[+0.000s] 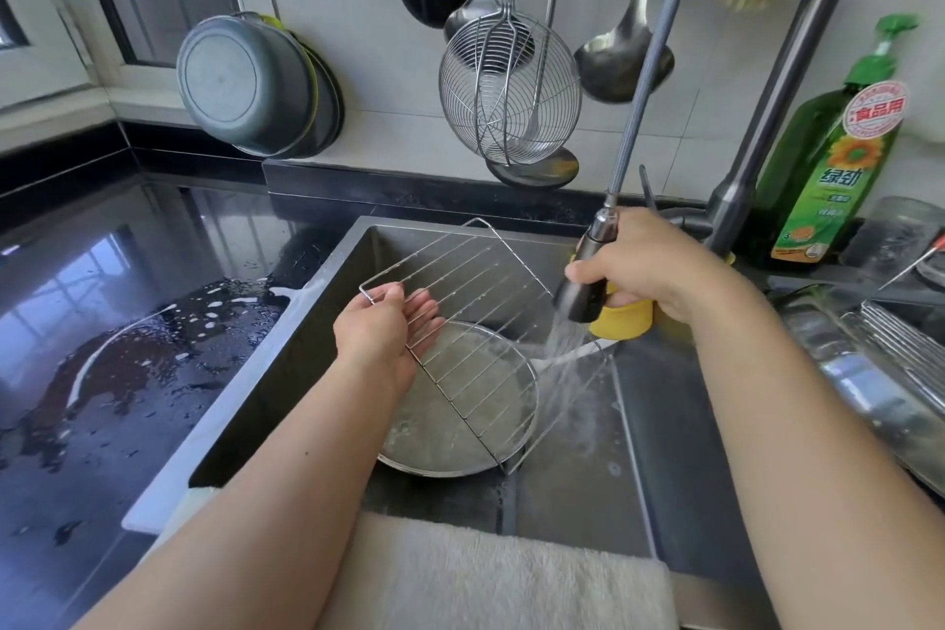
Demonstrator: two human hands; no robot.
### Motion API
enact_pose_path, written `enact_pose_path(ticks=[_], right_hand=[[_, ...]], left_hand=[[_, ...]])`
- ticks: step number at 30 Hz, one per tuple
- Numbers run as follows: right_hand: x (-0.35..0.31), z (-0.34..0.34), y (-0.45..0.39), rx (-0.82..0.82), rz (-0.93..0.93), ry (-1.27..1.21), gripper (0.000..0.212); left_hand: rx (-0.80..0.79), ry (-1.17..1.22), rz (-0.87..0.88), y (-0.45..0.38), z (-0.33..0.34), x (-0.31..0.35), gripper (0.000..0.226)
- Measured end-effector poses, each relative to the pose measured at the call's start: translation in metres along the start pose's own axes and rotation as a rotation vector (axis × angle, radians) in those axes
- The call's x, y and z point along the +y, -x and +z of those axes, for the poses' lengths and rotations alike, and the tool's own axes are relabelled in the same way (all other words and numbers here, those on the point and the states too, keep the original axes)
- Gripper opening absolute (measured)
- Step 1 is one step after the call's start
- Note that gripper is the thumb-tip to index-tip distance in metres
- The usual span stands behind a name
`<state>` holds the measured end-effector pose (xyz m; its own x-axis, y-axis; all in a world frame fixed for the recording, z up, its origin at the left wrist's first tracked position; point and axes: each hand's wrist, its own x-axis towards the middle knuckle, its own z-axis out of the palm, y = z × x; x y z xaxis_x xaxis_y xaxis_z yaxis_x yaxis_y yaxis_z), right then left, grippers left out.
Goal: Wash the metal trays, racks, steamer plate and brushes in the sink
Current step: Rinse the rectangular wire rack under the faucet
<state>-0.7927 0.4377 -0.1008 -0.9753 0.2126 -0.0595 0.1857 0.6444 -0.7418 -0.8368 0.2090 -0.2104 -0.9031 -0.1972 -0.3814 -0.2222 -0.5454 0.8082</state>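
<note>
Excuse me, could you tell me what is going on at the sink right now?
A person is rinsing a wire rack over the sink. The left hand holds the rack tilted by its edge, while the right hand grips the pull-out sprayer head and runs water across the rack's lower side. A round metal plate lies in the basin beneath it. More washed metalware sits on the right counter.

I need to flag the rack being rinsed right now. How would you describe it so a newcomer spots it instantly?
Start at the dark sink in the middle of the black counter. Inside it, the wire rack stands tilted over a round metal plate, held at its upper edge by the left hand. It is a rectangular grid of thin parallel bars, unlike the round plate below, and the sprayer in the right hand streams water beside it.
</note>
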Motion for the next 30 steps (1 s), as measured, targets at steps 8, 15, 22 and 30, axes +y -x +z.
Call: enact_pose_path(ticks=[8,15,22,30], right_hand=[[0.005,-0.003,-0.001,0.088,-0.034,0.114,0.025],[-0.006,-0.007,0.013,-0.284,-0.015,-0.152,0.027],[-0.020,0.012,0.016,-0.344,-0.113,-0.305,0.029],[-0.029,0.047,0.004,-0.144,-0.167,-0.423,0.033]], left_hand=[[0.073,0.107,-0.029,-0.002,0.000,0.004,0.007],[0.100,0.129,-0.076,0.001,0.003,0.008,0.013],[-0.021,0.071,-0.122,0.014,0.007,0.007,0.021],[-0.307,-0.231,-0.202,0.032,0.012,0.001,0.027]])
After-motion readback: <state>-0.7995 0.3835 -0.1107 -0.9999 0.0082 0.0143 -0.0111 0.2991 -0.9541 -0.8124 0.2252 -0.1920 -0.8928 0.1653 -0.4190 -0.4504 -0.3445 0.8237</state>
